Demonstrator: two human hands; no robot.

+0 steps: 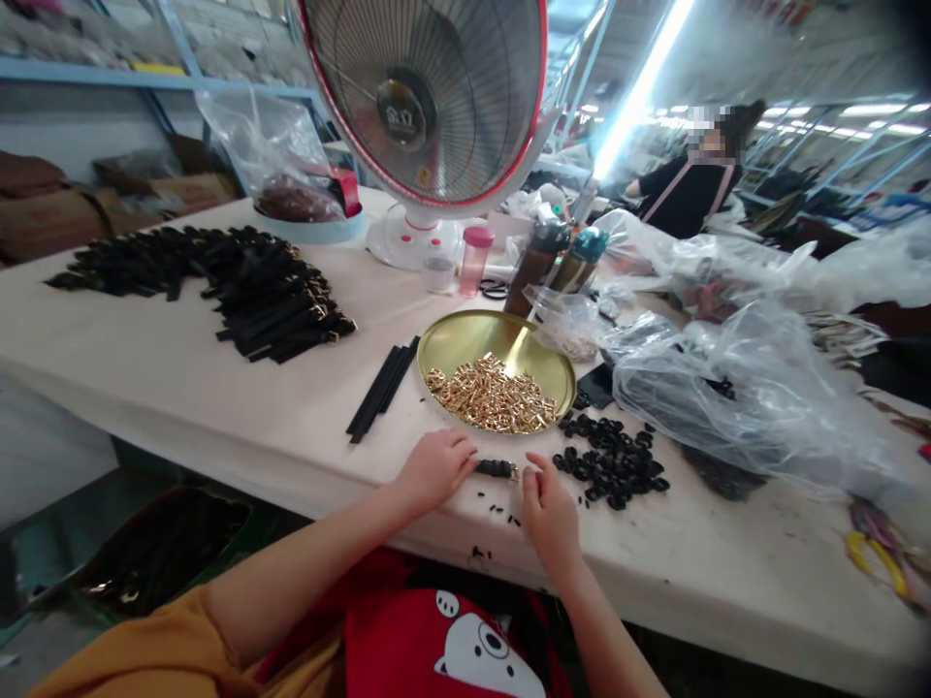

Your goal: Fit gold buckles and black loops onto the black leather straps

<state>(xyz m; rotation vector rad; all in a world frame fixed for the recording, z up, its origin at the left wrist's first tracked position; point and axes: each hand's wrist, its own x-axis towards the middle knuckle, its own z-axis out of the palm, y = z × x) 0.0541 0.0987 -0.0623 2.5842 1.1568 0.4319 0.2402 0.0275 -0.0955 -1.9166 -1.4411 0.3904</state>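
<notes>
We're on a workshop floor here, a factory by the look of it: black straps (280,301) heaped along a broad worktable (160,378), gold metal pieces (495,397) glinting on a round tray (465,334), yellow-handled pliers (893,572) off to the right, blue shelving (87,72) rising behind, strip lights (644,82) running deep into the hall, and there, another person (680,199) in dark clothes further back.

Left sleeve (156,651): mustard-yellow, loose. Lap garment (389,640): red; white cartoon bear print (465,651), black nose. Left hand (434,471), right hand (551,516): bare.
</notes>
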